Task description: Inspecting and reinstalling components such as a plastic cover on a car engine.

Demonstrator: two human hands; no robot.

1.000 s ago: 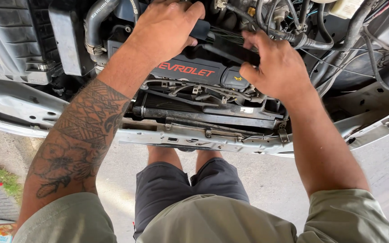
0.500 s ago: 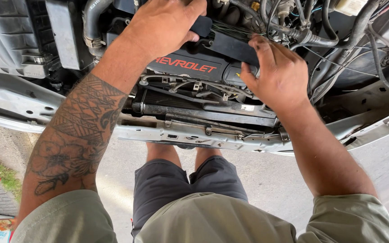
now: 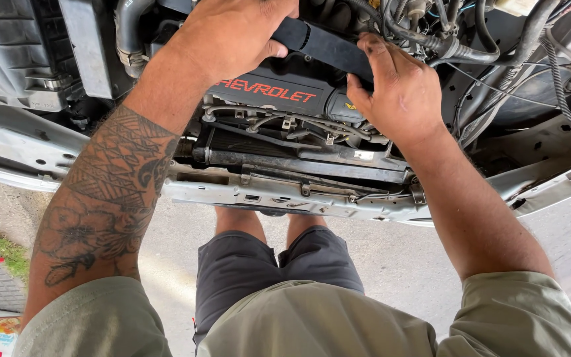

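I lean over an open car engine bay. My left hand (image 3: pixel 232 36) grips the near end of a thick black rubber hose (image 3: pixel 328 46) that runs across the top of the engine. My right hand (image 3: pixel 398 92) is curled around the same hose further right, thumb under it. Below the hose lies a black engine cover (image 3: pixel 279 89) with red lettering. Part of the hose is hidden under both hands.
A black air box (image 3: pixel 14 53) sits at the left. Thinner hoses and cables (image 3: pixel 497 46) crowd the right side. The radiator top and silver front crossmember (image 3: pixel 285 192) run across below the engine. My legs stand on concrete ground (image 3: pixel 391 258).
Both hands have stayed on the hose. The view has shifted slightly, and my right hand has slid a little along the hose, with its fingers wrapped more over it.
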